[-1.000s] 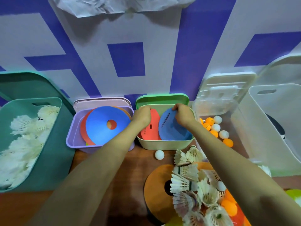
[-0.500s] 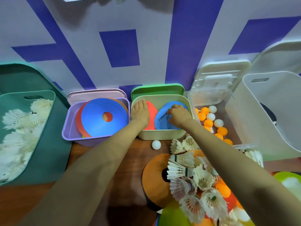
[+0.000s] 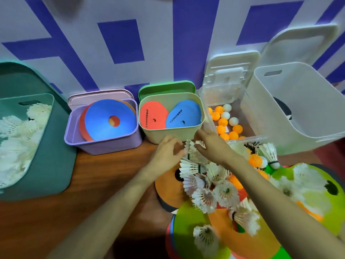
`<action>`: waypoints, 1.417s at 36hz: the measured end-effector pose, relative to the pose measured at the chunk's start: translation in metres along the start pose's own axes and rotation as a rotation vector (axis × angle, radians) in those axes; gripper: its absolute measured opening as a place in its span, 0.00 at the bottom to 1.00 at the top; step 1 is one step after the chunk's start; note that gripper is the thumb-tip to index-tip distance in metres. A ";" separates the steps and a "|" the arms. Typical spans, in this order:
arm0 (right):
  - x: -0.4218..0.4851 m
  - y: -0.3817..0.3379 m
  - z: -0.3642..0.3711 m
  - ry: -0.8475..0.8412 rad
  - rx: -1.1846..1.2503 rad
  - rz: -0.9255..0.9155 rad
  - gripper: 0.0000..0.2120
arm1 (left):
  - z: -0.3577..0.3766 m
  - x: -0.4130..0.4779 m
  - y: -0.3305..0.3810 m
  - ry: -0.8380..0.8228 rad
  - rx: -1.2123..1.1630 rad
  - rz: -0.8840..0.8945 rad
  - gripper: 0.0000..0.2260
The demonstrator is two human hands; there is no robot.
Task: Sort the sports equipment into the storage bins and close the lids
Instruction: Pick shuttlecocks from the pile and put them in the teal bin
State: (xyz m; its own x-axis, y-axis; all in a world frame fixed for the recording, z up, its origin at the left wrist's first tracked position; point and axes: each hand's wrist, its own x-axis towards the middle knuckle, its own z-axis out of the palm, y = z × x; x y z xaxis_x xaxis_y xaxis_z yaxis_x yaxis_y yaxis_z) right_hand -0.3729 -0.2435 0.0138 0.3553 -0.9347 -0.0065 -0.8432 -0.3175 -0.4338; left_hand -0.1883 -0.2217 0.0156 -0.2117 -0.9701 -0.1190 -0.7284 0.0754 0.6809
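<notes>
Both hands have left the green bin (image 3: 168, 136) (half a second ago they rested on the discs inside) and now sit just in front of it, at the near edge of the shuttlecock pile (image 3: 211, 186).

Item 1, left hand (image 3: 167, 153): fingers loosely curled and blurred, tips beside the top shuttlecock (image 3: 192, 152); whether they grip it cannot be told.
Item 2, right hand (image 3: 211, 144): fingers curled, pinching the feathers of that same shuttlecock.
Item 3, green bin: open, its lid (image 3: 166, 88) propped behind; holds a red disc (image 3: 152, 114) and a blue disc (image 3: 183, 114), side by side and tilted.
Item 4, purple bin (image 3: 104, 145): open, holds a blue ring disc (image 3: 104, 120) over orange ones.
Item 5, teal bin (image 3: 48, 165): far left, holds shuttlecocks (image 3: 16, 131).
Item 6, clear box (image 3: 248, 138): holds orange and white balls (image 3: 226, 124).
Item 7, white bin (image 3: 298, 113): far right, open.
Item 8, loose pile on the wooden surface (image 3: 102, 174): shuttlecocks, balls and an orange ring disc (image 3: 168, 189) among green discs.
</notes>
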 end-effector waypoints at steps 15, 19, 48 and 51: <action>0.007 0.003 0.025 -0.399 -0.282 0.077 0.23 | 0.031 -0.021 -0.002 -0.098 -0.348 -0.289 0.16; 0.003 0.000 0.015 -0.262 -0.063 0.104 0.25 | 0.015 -0.029 -0.002 -0.026 -0.473 -0.261 0.13; 0.157 -0.308 0.042 0.070 0.471 -0.533 0.12 | -0.259 -0.129 -0.156 1.163 -0.097 -0.270 0.13; 0.180 -0.336 0.055 0.025 0.437 -0.532 0.14 | -0.280 -0.135 -0.191 1.158 -0.019 -0.379 0.12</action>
State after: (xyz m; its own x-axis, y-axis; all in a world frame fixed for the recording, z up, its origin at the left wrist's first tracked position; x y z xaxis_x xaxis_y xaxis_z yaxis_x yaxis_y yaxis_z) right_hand -0.0032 -0.2960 0.1088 0.6622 -0.6745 0.3265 -0.3148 -0.6458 -0.6956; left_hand 0.1617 -0.1697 0.1042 0.7254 -0.5631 0.3959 -0.6066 -0.2510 0.7544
